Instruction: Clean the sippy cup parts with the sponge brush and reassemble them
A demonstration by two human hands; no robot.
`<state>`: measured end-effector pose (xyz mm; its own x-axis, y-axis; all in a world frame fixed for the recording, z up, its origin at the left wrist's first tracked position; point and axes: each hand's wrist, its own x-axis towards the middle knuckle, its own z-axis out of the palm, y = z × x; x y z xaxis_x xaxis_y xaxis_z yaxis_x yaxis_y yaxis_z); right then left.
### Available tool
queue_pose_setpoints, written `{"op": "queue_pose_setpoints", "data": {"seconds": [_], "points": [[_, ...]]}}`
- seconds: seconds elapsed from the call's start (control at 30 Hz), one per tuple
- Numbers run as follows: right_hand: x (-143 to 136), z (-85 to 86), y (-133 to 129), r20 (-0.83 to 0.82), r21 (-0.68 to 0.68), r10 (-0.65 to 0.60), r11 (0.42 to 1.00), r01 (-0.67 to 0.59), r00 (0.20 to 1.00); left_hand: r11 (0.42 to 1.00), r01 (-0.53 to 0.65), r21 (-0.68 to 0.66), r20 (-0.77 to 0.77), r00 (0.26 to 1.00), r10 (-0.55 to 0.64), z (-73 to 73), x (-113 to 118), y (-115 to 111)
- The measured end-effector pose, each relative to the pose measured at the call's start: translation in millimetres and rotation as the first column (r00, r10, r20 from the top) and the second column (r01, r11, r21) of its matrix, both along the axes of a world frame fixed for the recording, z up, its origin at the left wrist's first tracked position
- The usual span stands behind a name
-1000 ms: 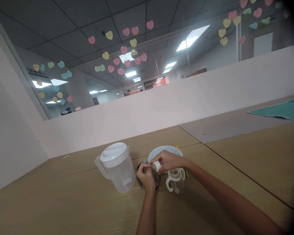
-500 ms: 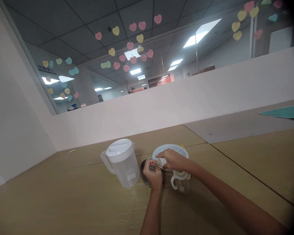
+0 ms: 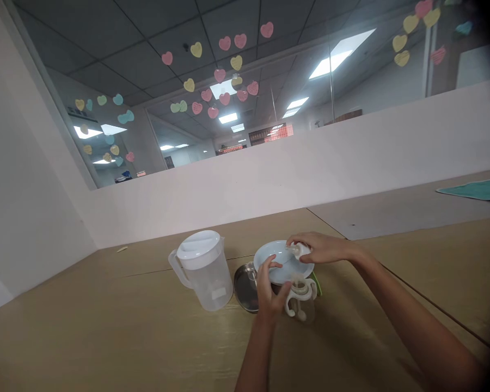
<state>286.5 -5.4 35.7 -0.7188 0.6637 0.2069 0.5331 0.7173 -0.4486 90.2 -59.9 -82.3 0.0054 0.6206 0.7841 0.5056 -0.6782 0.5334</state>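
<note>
My right hand (image 3: 316, 247) is closed on a small white and clear piece (image 3: 300, 250), held over the far right part of a white bowl (image 3: 283, 267). Fingers spread and nothing in them, my left hand (image 3: 269, 291) is at the bowl's near left side. Just right of it stands a clear bottle (image 3: 306, 307) with white handles and an open top. A dark round metal tray (image 3: 245, 291) lies left of my left hand, with a small clear item (image 3: 251, 271) at its upper edge. Something green (image 3: 317, 284) shows behind the bottle.
A translucent pitcher (image 3: 210, 277) with a white lid stands left of the tray. A teal cloth (image 3: 477, 188) lies at the far right of the wooden table (image 3: 147, 326). Behind the table is a white wall (image 3: 228, 190) below a window.
My right hand has moved right, away from my left hand, with the white piece. My left hand has opened and moved slightly right, uncovering more of the metal tray.
</note>
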Motion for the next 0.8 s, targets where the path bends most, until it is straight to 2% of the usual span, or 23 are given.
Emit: {"op": "queue_pose_setpoints", "data": {"seconds": [0.07, 0.23, 0.33, 0.47, 0.6, 0.8], "points": [[-1.5, -1.5, 2.5, -0.027, -0.078, 0.042, 0.996, -0.044, 0.999, 1.0, 0.006, -0.018, -0.135, 0.991, -0.008, -1.7, 6.5, -2.2], [-14.5, -11.7, 8.1, -0.025, -0.21, 0.123, 0.97, -0.126, 0.992, 0.994, -0.107, -0.012, -0.374, 0.923, 0.094, -8.8, 11.1, -1.2], [-18.1, -13.0, 7.1, 0.046, -0.212, 0.136, 0.97, -0.123, 0.99, 0.989, -0.15, -0.013, -0.38, 0.915, 0.134, -12.4, 11.0, -0.1], [-16.5, -7.9, 2.0, 0.13, -0.224, 0.122, 0.97, -0.09, 0.984, 0.99, -0.137, -0.034, -0.35, 0.929, 0.116, -15.0, 11.4, 1.1], [-17.0, -4.2, -4.9, 0.153, -0.164, 0.101, 0.984, -0.076, 0.983, 0.992, -0.122, -0.028, -0.341, 0.934, 0.105, -16.0, 10.5, 2.8], [-26.7, -7.5, -13.0, 0.165, 0.032, 0.169, 0.984, -0.177, 0.972, 0.992, -0.12, 0.03, -0.351, 0.928, 0.123, -16.8, 9.2, 5.9]]}}
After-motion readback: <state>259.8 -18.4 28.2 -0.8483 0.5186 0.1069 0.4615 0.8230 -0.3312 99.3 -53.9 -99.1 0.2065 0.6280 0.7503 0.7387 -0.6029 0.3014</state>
